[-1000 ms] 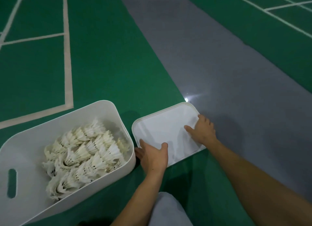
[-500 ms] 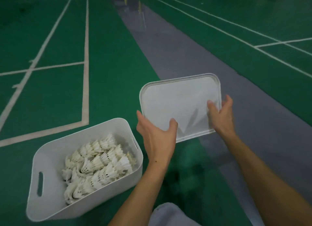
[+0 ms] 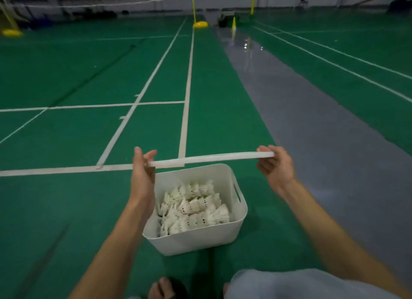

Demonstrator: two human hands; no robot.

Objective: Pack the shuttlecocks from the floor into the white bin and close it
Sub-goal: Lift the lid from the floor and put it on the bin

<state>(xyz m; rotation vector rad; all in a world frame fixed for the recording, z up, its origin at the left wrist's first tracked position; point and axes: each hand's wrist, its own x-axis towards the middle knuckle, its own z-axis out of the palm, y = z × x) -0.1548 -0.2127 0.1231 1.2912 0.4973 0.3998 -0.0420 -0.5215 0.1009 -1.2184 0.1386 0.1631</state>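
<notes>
Lid (image 3: 209,158) is held level over bin (image 3: 196,238) of shuttlecocks (image 3: 194,206), pinched at both ends by left hand (image 3: 142,171) and right hand (image 3: 275,167); lowering squarely onto rim is needed next.

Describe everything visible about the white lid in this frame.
The white lid looks like thin, flat plastic, seen edge-on as a narrow strip. It is held roughly level in the air above the open white bin, not touching it. The left hand pinches one end; the right hand grips the other.
</notes>
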